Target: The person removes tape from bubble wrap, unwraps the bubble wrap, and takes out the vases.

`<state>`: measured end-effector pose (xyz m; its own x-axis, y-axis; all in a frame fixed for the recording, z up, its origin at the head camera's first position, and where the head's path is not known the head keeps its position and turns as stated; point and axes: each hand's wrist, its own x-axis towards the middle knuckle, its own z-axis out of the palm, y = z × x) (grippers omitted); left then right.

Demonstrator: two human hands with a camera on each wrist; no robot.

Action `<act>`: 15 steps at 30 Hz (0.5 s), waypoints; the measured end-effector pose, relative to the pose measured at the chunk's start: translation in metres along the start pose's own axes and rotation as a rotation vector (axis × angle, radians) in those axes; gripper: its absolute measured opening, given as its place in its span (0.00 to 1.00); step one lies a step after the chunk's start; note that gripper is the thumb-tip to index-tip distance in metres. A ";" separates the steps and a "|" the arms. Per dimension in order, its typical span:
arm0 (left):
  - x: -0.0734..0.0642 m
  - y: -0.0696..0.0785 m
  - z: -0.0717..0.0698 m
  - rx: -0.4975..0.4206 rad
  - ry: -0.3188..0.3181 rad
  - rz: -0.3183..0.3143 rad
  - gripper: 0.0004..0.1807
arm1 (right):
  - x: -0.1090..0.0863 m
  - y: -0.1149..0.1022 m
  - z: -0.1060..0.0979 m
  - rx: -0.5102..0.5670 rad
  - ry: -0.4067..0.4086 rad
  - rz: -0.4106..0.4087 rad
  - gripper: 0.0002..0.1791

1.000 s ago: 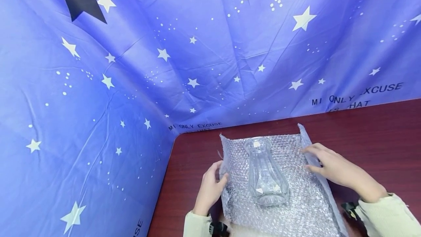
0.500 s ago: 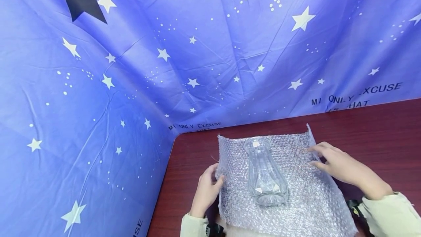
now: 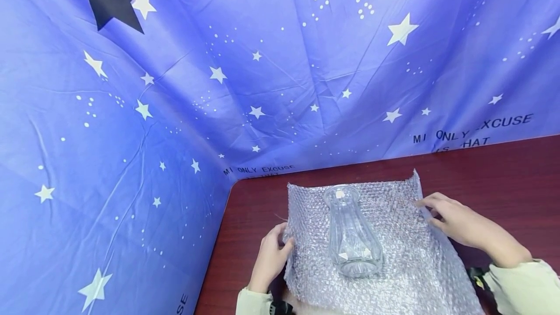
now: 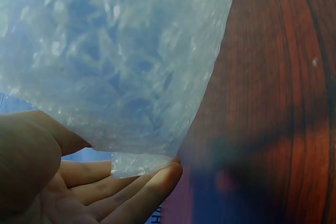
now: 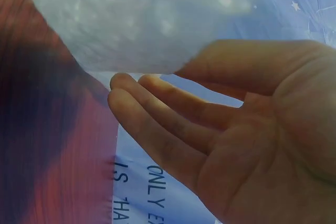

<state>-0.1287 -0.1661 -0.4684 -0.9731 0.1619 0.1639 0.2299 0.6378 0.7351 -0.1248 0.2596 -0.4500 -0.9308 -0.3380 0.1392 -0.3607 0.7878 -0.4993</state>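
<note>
A clear glass vase lies on its side on a sheet of bubble wrap, its flared mouth pointing away and its base toward me. My left hand pinches the sheet's left edge between thumb and fingers. In the left wrist view that edge of bubble wrap passes in front of the fingers. On the other side, my right hand holds the raised right edge. The right wrist view has the wrap at the thumb, with the other fingers stretched behind it.
A dark red wood-grain table lies under the sheet. Blue star-printed cloth hangs along the back and left sides of the table. Below the wrap's near edge, a pale surface shows between the arms.
Both hands have moved apart, the left one leftward and the right one rightward. The wrap's side edges, upright before, have spread outward and lie flatter. The vase has stayed in place.
</note>
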 end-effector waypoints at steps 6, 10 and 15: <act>-0.001 0.000 -0.003 0.007 0.006 -0.001 0.21 | -0.003 0.004 -0.006 -0.010 0.007 -0.001 0.18; -0.001 0.002 -0.006 0.015 0.013 0.001 0.21 | -0.005 0.004 -0.009 -0.011 0.011 0.016 0.19; -0.002 0.003 -0.008 0.023 0.020 -0.011 0.21 | -0.008 0.000 -0.015 -0.032 0.006 0.051 0.20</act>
<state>-0.1266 -0.1710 -0.4612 -0.9755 0.1400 0.1697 0.2197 0.6566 0.7215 -0.1184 0.2705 -0.4381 -0.9484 -0.2939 0.1188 -0.3141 0.8203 -0.4781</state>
